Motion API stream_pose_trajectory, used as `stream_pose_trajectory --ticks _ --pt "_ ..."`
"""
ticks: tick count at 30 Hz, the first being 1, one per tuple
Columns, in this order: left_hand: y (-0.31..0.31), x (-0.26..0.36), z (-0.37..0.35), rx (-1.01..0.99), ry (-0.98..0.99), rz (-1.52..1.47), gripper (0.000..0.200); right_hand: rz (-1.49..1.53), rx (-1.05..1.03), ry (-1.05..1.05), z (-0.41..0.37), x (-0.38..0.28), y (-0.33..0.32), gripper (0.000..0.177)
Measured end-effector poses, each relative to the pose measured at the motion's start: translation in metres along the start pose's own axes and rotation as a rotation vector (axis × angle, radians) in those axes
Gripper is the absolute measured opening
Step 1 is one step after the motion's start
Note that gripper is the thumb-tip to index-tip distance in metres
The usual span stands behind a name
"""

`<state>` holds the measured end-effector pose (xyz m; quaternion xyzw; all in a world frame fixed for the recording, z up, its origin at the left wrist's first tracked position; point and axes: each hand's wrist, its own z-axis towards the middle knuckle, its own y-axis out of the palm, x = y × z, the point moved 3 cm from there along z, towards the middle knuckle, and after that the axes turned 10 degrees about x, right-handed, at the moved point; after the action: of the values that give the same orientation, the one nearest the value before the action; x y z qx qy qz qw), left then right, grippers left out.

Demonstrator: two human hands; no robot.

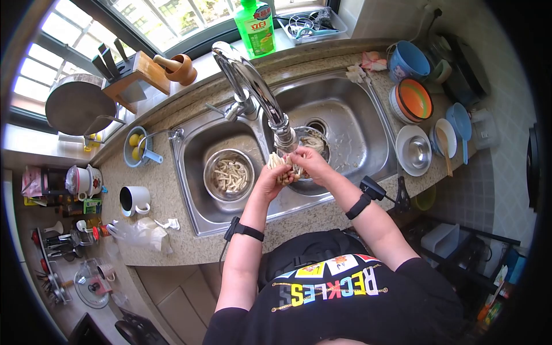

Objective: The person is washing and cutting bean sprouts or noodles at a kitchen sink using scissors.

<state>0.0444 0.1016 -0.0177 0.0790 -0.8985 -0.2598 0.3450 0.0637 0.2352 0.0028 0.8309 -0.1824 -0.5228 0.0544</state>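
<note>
Under the faucet (282, 129), my left hand (270, 183) is closed around a bunch of pale, slender mushrooms (276, 161). My right hand (311, 163) meets it from the right, its fingers pinched at the same bunch. Partly behind my hands, a metal bowl (327, 150) with more pale mushrooms sits in the right basin. In the left basin stands another steel bowl (250, 187) holding loose mushroom pieces (231, 175). The exact contact of my fingertips is too small to make out.
The double sink (359, 109) has its faucet between the basins. A white mug (138, 200) and a plastic bag (144, 234) lie on the left counter. Stacked bowls (413, 99) and a white plate (405, 150) stand at right. A green detergent bottle (256, 31) is on the sill.
</note>
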Motion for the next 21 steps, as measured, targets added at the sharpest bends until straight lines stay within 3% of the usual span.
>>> stream_pose_trajectory --ticks 2,4,7,10,14,21 --pt "0.000 -0.001 0.000 -0.007 -0.061 -0.073 0.021 -0.069 -0.012 0.035 0.002 0.002 0.000 0.013" --pt "-0.001 -0.003 0.002 -0.001 -0.060 -0.040 0.028 0.010 0.007 -0.199 0.012 0.013 0.000 0.014" --pt "0.001 -0.003 0.003 0.012 -0.081 -0.063 0.027 0.045 0.084 -0.106 0.010 0.013 -0.002 0.015" --pt "-0.004 -0.006 0.007 0.001 -0.098 -0.104 0.028 -0.036 0.016 -0.035 -0.001 0.000 0.003 0.019" --pt "-0.002 -0.006 0.008 -0.007 -0.084 -0.100 0.027 -0.054 0.008 -0.137 0.001 0.003 0.005 0.021" --pt "-0.002 0.003 0.009 0.059 0.170 0.120 0.023 0.078 0.044 0.007 0.010 0.013 0.002 0.020"
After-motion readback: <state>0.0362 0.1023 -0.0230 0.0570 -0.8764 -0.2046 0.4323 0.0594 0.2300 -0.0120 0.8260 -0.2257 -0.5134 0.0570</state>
